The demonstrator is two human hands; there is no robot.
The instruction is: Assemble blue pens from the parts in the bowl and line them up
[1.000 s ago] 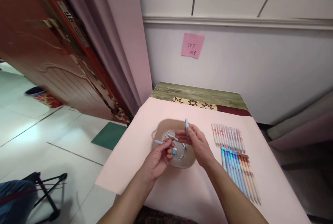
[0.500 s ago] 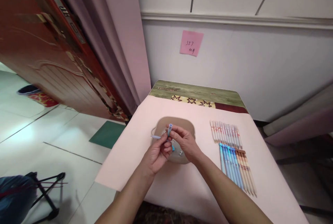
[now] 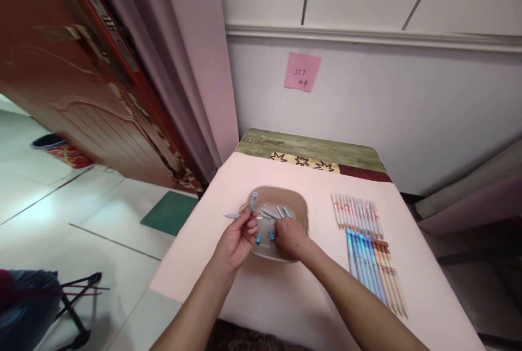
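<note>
My left hand [image 3: 240, 236] is closed over the left side of a beige basin [image 3: 266, 190]. It grips a light blue pen barrel [image 3: 253, 202], standing upright with its open end at the top. A pale blue pen tip section [image 3: 231, 215] juts out to the left from the same fingers. Down inside the basin is my right hand [image 3: 290, 236], its fingers curled and their tips largely hidden, beside a small bright blue piece [image 3: 272, 235]. Grey and blue pen parts [image 3: 271, 214] lie loose in the basin, close to the right hand.
To the right on the pale pink table cover [image 3: 322, 285] lie a row of clear pens [image 3: 356, 212], a row of blue pens [image 3: 364, 264] and several brown-topped pens [image 3: 389, 277]. A pink note [image 3: 302, 72] is on the wall. A reddish door [image 3: 101, 122] stands at left.
My right hand has left the pen parts in my left hand and dropped into the basin. My left hand has shifted slightly left, still gripping the barrel and tip section.
</note>
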